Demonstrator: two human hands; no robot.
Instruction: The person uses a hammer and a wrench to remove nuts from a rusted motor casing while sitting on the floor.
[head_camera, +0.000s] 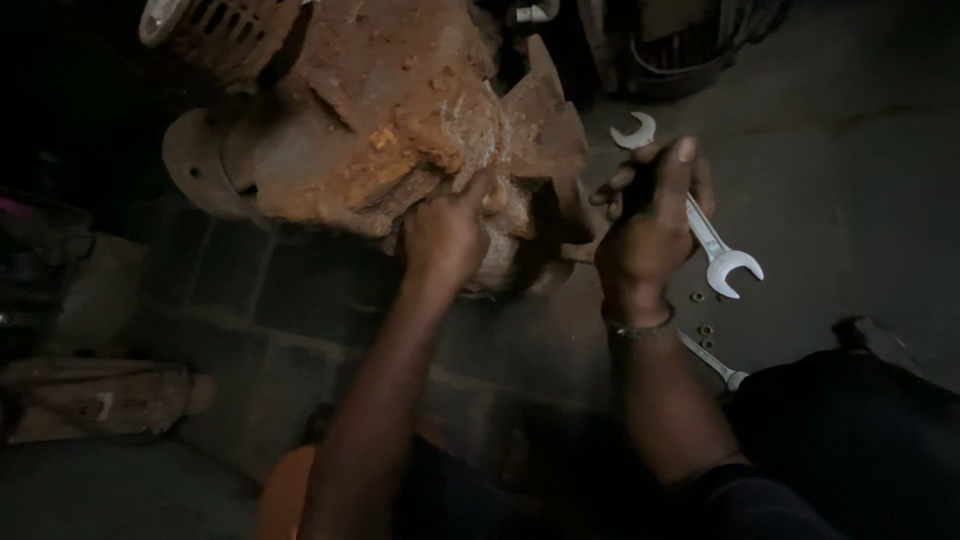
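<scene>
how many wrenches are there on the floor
3 show: one wrench under the right hand, one wrench head above that hand, one wrench end beside the wrist. Others may be hidden.

The room was dim, the corners nearly black. Weak light fell from above onto the rusty orange-brown metal casting and the grey concrete floor. The shiny steel open-ended spanner caught a glint. Everything looked soft, grainy, slightly blurred.
</scene>
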